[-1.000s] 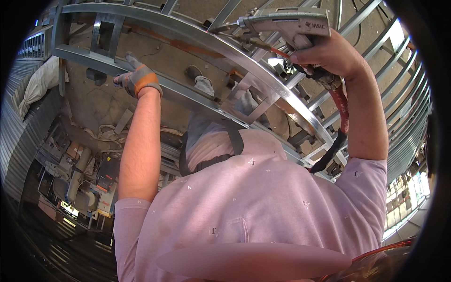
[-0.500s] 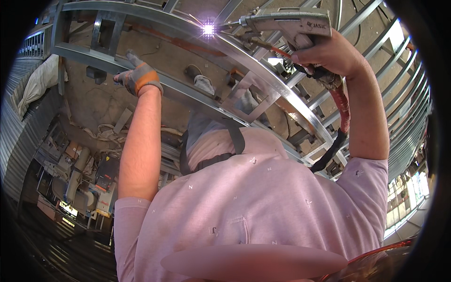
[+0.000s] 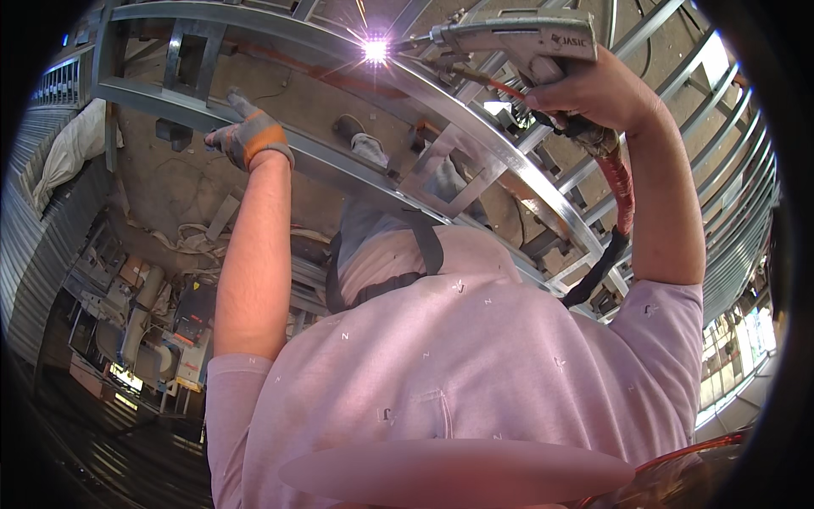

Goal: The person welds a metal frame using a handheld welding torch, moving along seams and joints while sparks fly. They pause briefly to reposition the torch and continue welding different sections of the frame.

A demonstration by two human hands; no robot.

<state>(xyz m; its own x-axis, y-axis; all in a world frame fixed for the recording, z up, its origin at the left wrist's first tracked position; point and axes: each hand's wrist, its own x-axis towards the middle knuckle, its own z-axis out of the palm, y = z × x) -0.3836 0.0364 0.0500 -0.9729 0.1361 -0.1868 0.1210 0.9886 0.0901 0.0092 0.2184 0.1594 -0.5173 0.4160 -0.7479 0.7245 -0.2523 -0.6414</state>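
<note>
My bare right hand [image 3: 585,97] is closed around the handle of a pale welding gun [image 3: 521,36]. From the gun a red and black sleeved cable [image 3: 617,191] hangs down. Its tip points left to a bright purple-white arc [image 3: 375,51] on the curved metal rail [image 3: 483,131], and sparks fly up from it. My left hand [image 3: 254,136], in a grey and orange glove, straddles the nearer straight metal tube [image 3: 339,170]. One finger stretches over the far side of this tube while others lie along its near side.
Parallel metal bars [image 3: 721,127] fan out on the right. Short crosspieces [image 3: 441,174] join the rail and tube, with my legs below. At lower left stands a machine [image 3: 140,327] with a cylinder, near corrugated sheeting [image 3: 38,254] and a white cloth [image 3: 76,153].
The arc and gun tip have shifted slightly left and up, and more sparks now fly upward. My left hand stays in the same place on the tube.
</note>
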